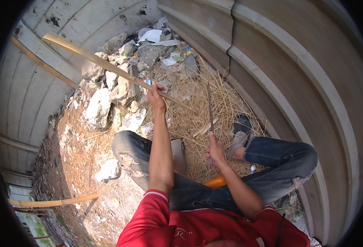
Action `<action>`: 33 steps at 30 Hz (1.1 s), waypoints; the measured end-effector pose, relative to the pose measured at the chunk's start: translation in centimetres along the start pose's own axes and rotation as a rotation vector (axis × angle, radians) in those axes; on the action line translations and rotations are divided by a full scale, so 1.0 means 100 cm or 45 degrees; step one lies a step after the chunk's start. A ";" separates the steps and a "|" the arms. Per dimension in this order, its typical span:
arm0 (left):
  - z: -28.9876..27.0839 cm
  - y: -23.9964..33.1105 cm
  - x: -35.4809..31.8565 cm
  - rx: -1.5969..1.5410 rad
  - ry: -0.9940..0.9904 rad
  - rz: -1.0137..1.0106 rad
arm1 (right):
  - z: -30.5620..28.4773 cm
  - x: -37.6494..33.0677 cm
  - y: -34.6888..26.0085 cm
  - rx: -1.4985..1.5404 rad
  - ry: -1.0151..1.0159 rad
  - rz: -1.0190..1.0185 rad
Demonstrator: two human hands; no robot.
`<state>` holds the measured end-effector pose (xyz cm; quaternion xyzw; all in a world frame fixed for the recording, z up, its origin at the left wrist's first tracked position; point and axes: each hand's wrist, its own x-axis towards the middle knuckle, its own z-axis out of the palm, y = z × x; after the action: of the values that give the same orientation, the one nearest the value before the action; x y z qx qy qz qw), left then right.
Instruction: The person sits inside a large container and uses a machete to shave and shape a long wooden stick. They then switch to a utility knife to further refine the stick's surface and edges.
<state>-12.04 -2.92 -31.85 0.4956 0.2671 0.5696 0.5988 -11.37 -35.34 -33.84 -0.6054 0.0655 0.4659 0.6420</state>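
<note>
My left hand (pixel 156 96) is closed round a long, pale bamboo strip (pixel 101 62). The strip slants from the upper left down to the right, its lower end over the straw. In my right hand (pixel 216 151) is the handle end of a long, thin, dark blade (pixel 210 105), seen nearly edge-on and pointing away from me. Blade and strip are apart, with the blade to the right of the strip's lower end. Loose straw-like shavings (pixel 181 127) cover the ground between and beyond my hands.
Corrugated metal sheeting (pixel 288 78) rises close on the right. Grey panels (pixel 86 24) stand at the far left. Rocks (pixel 99 107) and litter (pixel 150 36) are heaped ahead. A bamboo pole (pixel 58 201) sticks in from the left. Something orange (pixel 215 181) lies by my bent legs.
</note>
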 end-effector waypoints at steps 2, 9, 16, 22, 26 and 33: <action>0.019 0.002 0.001 -0.200 -0.057 0.046 | 0.014 -0.001 0.002 -0.057 -0.095 -0.137; 0.060 0.017 -0.015 -0.228 0.106 0.075 | 0.035 0.033 0.077 -0.547 -0.104 -0.416; 0.051 0.027 -0.021 -0.222 0.216 0.078 | 0.032 0.011 0.050 -0.491 -0.229 -0.336; 0.056 0.065 -0.021 -0.169 0.280 0.141 | 0.020 0.037 0.069 -0.335 -0.094 0.243; 0.059 0.143 -0.017 -0.261 0.352 0.252 | -0.016 0.045 0.065 -0.100 0.052 0.248; -0.008 0.190 0.030 -0.756 0.680 0.183 | -0.006 0.037 0.013 0.143 0.027 0.044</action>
<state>-20.05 -2.53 -14.36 0.1532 0.2017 0.7710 0.5843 -9.90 -34.11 -37.28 -0.5722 0.1088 0.4659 0.6661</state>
